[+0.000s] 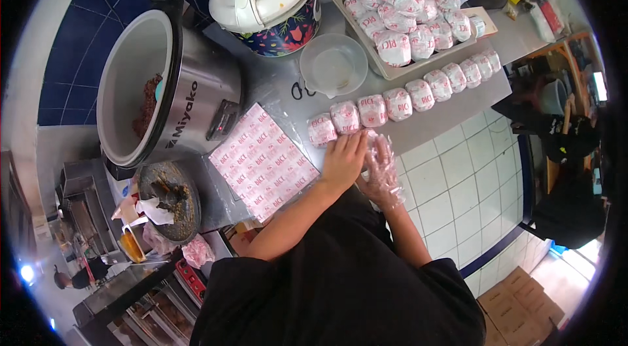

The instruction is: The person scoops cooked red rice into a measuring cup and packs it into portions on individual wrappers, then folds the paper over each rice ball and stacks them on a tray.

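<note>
My bare left hand (pixel 345 157) and my right hand (pixel 381 169), in a clear plastic glove, meet around a paper-wrapped bundle (pixel 369 134) at the counter's front edge; the hands mostly hide it. Just beyond them, a row of wrapped bundles (pixel 372 111) in red-printed white paper runs away to the right. Left of my hands lies a stack of printed wrapping paper (pixel 265 162) on clear plastic. A metal tray (pixel 387 72) behind the row holds a heap of similar bundles. To the left, an open Miyako rice cooker (pixel 196 95) contains reddish-brown rice (pixel 146 108) and a pale turquoise utensil.
A clear plastic bowl (pixel 333 63) stands beside black scissors handles (pixel 297 91). Behind is a white-lidded, floral rice container (pixel 279 22). A stone mortar (pixel 189 208) sits at lower left. A person in black (pixel 569 198) is at far right; cardboard boxes (pixel 520 309) stand on the floor.
</note>
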A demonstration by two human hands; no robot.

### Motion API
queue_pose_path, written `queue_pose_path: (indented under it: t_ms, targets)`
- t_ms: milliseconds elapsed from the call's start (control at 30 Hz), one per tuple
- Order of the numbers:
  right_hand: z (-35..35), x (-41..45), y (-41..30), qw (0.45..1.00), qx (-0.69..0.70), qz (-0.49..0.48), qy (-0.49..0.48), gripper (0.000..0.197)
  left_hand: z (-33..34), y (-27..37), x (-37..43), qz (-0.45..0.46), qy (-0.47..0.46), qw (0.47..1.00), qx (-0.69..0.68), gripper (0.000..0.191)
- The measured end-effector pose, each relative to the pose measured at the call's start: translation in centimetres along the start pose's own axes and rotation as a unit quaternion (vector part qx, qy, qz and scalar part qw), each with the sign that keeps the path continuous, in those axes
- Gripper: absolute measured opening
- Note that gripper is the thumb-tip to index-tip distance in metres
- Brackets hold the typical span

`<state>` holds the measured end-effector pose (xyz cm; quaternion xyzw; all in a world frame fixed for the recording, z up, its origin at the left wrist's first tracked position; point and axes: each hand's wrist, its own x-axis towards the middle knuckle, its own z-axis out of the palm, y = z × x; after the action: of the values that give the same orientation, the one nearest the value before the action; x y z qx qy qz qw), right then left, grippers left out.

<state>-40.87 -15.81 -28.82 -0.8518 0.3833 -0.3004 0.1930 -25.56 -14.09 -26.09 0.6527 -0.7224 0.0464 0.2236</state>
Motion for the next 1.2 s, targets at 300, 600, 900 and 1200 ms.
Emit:
queue_pose_path:
  t_ms: [300,600,900,1200]
  targets:
    - [1.2,4.1,-1.4,0.989,-0.09,-0.061,-0.102,0.052,-21.1,-10.2,-9.2,-0.333,0.17,0.928,-0.012,0.018]
    - [1.8,7.9,-6.9,0.979,-0.157,-0.126,0.01,0.051,-42.4,-28.1,-0.5,-0.261,-0.001,0.965,0.02,0.024]
    - [2.5,9.0,-13.7,0.991,-0.127,-0.042,0.02,0.039,-24.2,-41.0,10.2,-0.235,-0.585,0.775,-0.054,0.039]
    - [4.5,14.1,-16.7,0.997,-0.068,0.041,0.005,0.035,-30.4,-40.3,9.1,-0.168,-0.579,0.79,0.114,0.05]
